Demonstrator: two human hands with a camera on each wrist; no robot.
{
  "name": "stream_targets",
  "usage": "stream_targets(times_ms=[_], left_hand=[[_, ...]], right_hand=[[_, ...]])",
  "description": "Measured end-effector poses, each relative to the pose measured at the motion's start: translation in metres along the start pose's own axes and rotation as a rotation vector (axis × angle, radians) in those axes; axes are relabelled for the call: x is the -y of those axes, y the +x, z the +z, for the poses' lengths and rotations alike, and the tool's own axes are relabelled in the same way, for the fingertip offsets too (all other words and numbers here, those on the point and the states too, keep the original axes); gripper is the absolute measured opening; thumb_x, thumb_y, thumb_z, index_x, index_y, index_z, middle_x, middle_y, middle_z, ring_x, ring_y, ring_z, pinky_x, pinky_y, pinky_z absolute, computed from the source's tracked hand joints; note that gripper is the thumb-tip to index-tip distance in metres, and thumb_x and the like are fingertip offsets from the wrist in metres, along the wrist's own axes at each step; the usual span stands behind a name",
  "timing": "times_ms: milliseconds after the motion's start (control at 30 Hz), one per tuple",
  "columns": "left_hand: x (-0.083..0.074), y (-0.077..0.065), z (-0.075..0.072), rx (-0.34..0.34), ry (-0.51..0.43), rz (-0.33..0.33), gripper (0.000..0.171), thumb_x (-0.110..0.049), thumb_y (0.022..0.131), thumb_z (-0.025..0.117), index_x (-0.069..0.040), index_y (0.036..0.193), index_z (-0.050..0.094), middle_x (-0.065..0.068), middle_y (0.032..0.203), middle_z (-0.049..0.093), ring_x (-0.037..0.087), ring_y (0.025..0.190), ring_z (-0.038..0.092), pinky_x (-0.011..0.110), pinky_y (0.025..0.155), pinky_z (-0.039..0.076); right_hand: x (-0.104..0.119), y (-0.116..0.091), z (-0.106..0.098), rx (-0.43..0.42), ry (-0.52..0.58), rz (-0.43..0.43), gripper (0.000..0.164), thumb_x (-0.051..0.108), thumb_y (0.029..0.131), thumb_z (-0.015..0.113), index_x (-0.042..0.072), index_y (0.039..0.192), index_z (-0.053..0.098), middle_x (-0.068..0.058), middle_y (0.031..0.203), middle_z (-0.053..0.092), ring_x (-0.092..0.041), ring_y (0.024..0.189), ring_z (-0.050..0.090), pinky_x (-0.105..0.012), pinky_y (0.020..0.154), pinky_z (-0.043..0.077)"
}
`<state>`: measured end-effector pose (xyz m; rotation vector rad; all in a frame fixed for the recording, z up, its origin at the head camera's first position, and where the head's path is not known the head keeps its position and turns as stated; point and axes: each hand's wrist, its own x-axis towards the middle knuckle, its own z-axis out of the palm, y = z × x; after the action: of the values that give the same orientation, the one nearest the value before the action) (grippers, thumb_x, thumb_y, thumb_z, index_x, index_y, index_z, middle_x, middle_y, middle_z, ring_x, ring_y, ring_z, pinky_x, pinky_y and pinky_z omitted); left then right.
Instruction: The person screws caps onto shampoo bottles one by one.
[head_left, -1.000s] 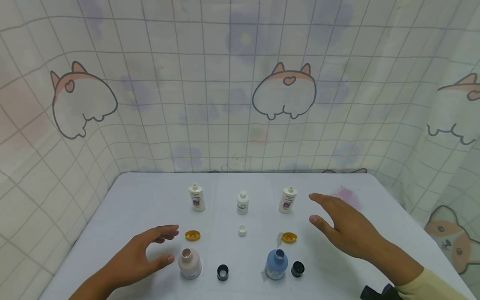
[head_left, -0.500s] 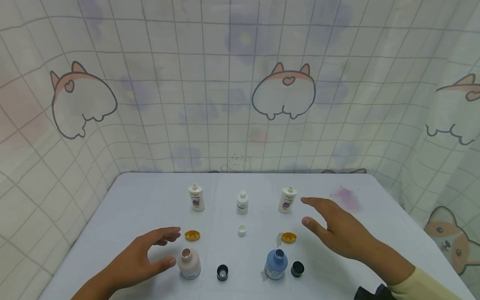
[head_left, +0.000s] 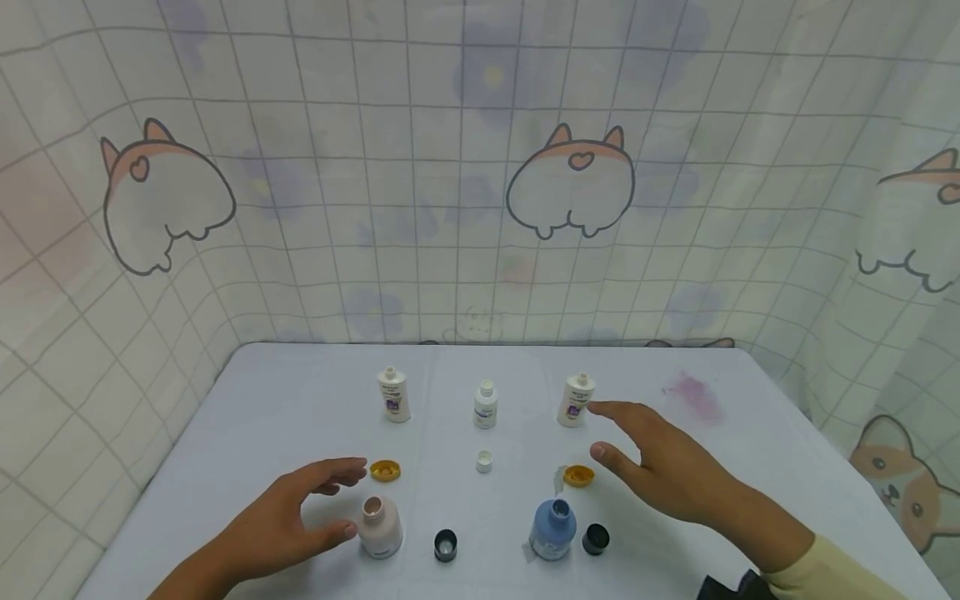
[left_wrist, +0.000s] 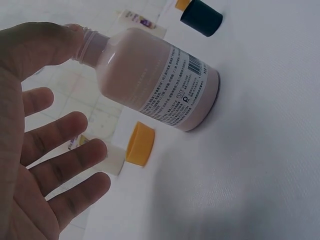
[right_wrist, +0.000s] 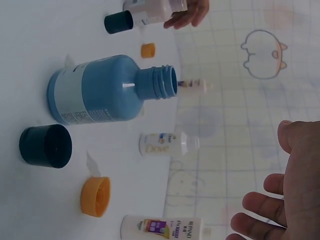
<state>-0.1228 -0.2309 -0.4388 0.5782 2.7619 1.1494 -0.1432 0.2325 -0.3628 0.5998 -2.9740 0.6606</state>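
My left hand (head_left: 273,527) is beside an uncapped pale pink bottle (head_left: 380,532), fingers spread and loosely bent. In the left wrist view its thumb overlaps the bottle's threaded neck (left_wrist: 92,47); the other fingers are off it. To the right, an uncapped blue bottle (head_left: 552,535) stands upright. My right hand (head_left: 667,467) hovers beyond it, palm down and holding nothing, its fingertips overlapping the edge of the right white bottle (head_left: 574,402) in the head view. Black caps (head_left: 446,546) lie by the pink and blue bottles, and a yellow cap (head_left: 578,475) sits behind the blue one.
Farther back stand two more uncapped white bottles: one at left (head_left: 393,397) and a smaller Dove bottle (head_left: 485,408) in the middle. A small white cap (head_left: 484,461) and another yellow cap (head_left: 386,471) lie on the white table (head_left: 300,383). A patterned curtain (head_left: 420,183) hangs behind.
My right hand has moved left, toward the right white bottle. My left hand has shifted slightly right, closer to the pink bottle. Bottles and caps stay where they were.
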Motion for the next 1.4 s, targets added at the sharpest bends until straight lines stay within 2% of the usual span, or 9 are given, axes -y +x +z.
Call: stream_targets(times_ms=[167, 233, 467, 533, 767, 1067, 1167, 1300, 1400], left_hand=[[0.000, 0.000, 0.002, 0.024, -0.010, -0.030, 0.063, -0.054, 0.077, 0.070, -0.034, 0.132, 0.048, -0.014, 0.122, 0.056, 0.015, 0.103, 0.055, 0.042, 0.086, 0.050], [0.001, 0.000, 0.003, 0.028, -0.015, -0.020, 0.062, -0.053, 0.077, 0.070, -0.034, 0.131, 0.048, -0.014, 0.122, 0.056, 0.015, 0.103, 0.055, 0.042, 0.086, 0.050], [0.005, 0.002, 0.007, 0.032, -0.063, 0.126, 0.056, -0.044, 0.081, 0.071, -0.034, 0.130, 0.047, -0.009, 0.125, 0.056, 0.015, 0.112, 0.053, 0.038, 0.087, 0.050], [0.006, 0.003, 0.009, 0.034, -0.071, 0.141, 0.056, -0.042, 0.081, 0.071, -0.034, 0.130, 0.046, -0.008, 0.126, 0.056, 0.016, 0.113, 0.053, 0.037, 0.087, 0.050], [0.002, 0.002, 0.011, 0.048, -0.046, 0.039, 0.050, -0.048, 0.079, 0.071, -0.040, 0.123, 0.050, -0.013, 0.125, 0.055, 0.014, 0.106, 0.055, 0.039, 0.087, 0.050], [0.005, 0.003, 0.014, 0.069, -0.082, 0.111, 0.052, -0.042, 0.080, 0.073, -0.030, 0.125, 0.051, -0.010, 0.126, 0.055, 0.013, 0.110, 0.054, 0.036, 0.088, 0.050], [0.006, 0.003, 0.015, 0.071, -0.088, 0.126, 0.052, -0.042, 0.080, 0.073, -0.030, 0.126, 0.051, -0.009, 0.126, 0.055, 0.013, 0.111, 0.053, 0.036, 0.088, 0.050], [0.006, 0.004, 0.016, 0.078, -0.091, 0.119, 0.051, -0.042, 0.080, 0.072, -0.033, 0.125, 0.050, -0.008, 0.127, 0.055, 0.013, 0.111, 0.053, 0.036, 0.089, 0.050], [0.005, 0.004, 0.016, 0.090, -0.084, 0.088, 0.052, -0.044, 0.080, 0.072, -0.033, 0.126, 0.050, -0.010, 0.127, 0.054, 0.012, 0.110, 0.053, 0.036, 0.089, 0.050]], right_hand=[[0.003, 0.001, 0.003, 0.004, 0.009, -0.019, 0.056, 0.057, 0.090, 0.049, 0.032, 0.140, 0.040, 0.009, 0.138, 0.043, -0.015, 0.123, 0.043, -0.045, 0.097, 0.043], [0.004, 0.002, 0.004, 0.013, 0.015, -0.020, 0.055, 0.058, 0.090, 0.048, 0.036, 0.140, 0.038, 0.010, 0.138, 0.042, -0.015, 0.123, 0.043, -0.045, 0.097, 0.043], [0.011, 0.005, 0.007, 0.021, 0.063, -0.050, 0.051, 0.057, 0.091, 0.048, 0.040, 0.138, 0.038, 0.017, 0.138, 0.040, -0.011, 0.127, 0.039, -0.043, 0.099, 0.041], [0.012, 0.006, 0.008, 0.022, 0.062, -0.058, 0.050, 0.057, 0.091, 0.047, 0.040, 0.137, 0.039, 0.018, 0.138, 0.040, -0.010, 0.128, 0.038, -0.043, 0.100, 0.040], [0.016, 0.007, 0.011, 0.037, 0.059, -0.050, 0.051, 0.059, 0.090, 0.047, 0.039, 0.137, 0.040, 0.017, 0.138, 0.040, -0.011, 0.128, 0.037, -0.043, 0.101, 0.039], [0.020, 0.007, 0.013, 0.039, 0.086, -0.085, 0.054, 0.058, 0.091, 0.047, 0.033, 0.139, 0.041, 0.018, 0.138, 0.039, -0.009, 0.129, 0.036, -0.041, 0.102, 0.039], [0.022, 0.006, 0.015, 0.041, 0.105, -0.086, 0.054, 0.058, 0.090, 0.047, 0.035, 0.138, 0.041, 0.020, 0.137, 0.040, -0.007, 0.127, 0.037, -0.040, 0.101, 0.040], [0.025, 0.006, 0.017, 0.046, 0.129, -0.092, 0.050, 0.058, 0.090, 0.049, 0.040, 0.136, 0.040, 0.021, 0.136, 0.040, -0.005, 0.126, 0.037, -0.039, 0.100, 0.041], [0.027, 0.006, 0.019, 0.048, 0.135, -0.099, 0.050, 0.058, 0.090, 0.049, 0.041, 0.136, 0.040, 0.022, 0.135, 0.040, -0.004, 0.125, 0.037, -0.038, 0.100, 0.041]])
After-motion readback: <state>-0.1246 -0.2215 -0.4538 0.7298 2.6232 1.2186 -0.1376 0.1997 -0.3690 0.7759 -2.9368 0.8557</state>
